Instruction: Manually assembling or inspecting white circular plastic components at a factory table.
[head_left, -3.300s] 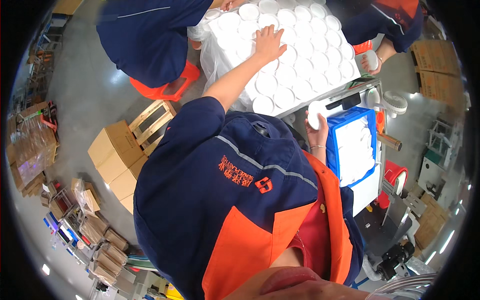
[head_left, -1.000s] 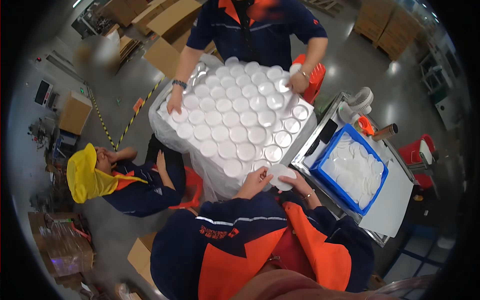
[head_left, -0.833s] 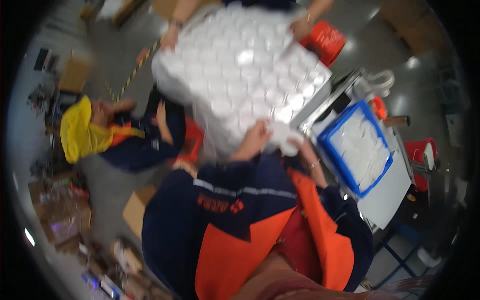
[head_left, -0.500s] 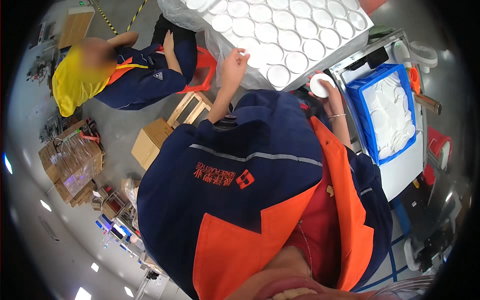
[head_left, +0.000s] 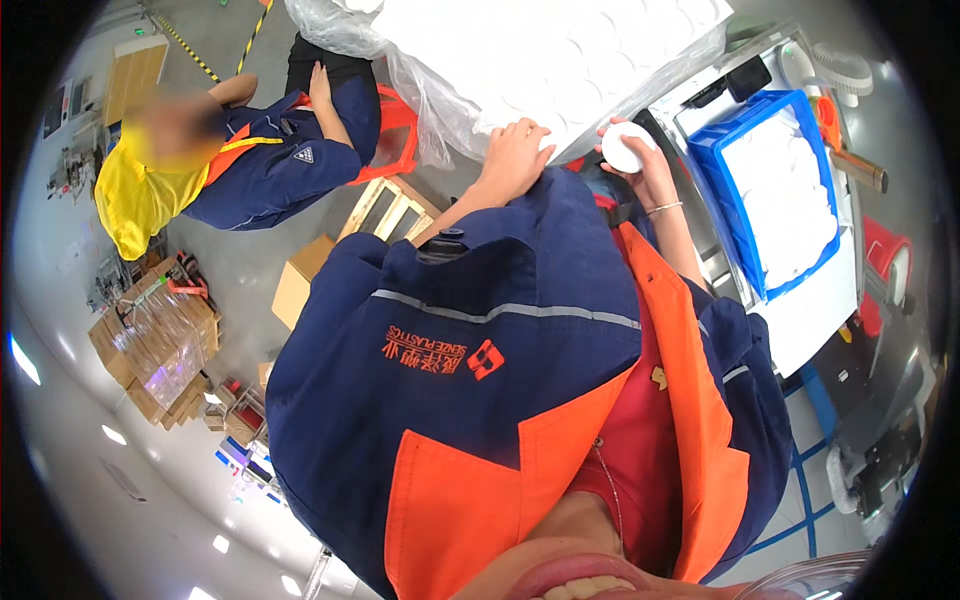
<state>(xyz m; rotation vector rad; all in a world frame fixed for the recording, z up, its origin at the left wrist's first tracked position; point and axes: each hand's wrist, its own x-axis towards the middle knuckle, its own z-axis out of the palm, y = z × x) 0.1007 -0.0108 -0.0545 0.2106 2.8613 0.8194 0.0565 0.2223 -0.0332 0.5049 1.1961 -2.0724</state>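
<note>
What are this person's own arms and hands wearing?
Navy sleeves cover the upper arms, leaving the forearms bare. Neither the left hand nor the right hand wears a glove; a thin, pale bracelet circles the right wrist.

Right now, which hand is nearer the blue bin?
Right. The right hand, holding a white disc, is just left of the blue bin; the left hand is farther left.

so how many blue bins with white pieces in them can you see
1: the blue bin, just right of the right hand, which holds a white disc. Others could be hidden or out of view.
</note>
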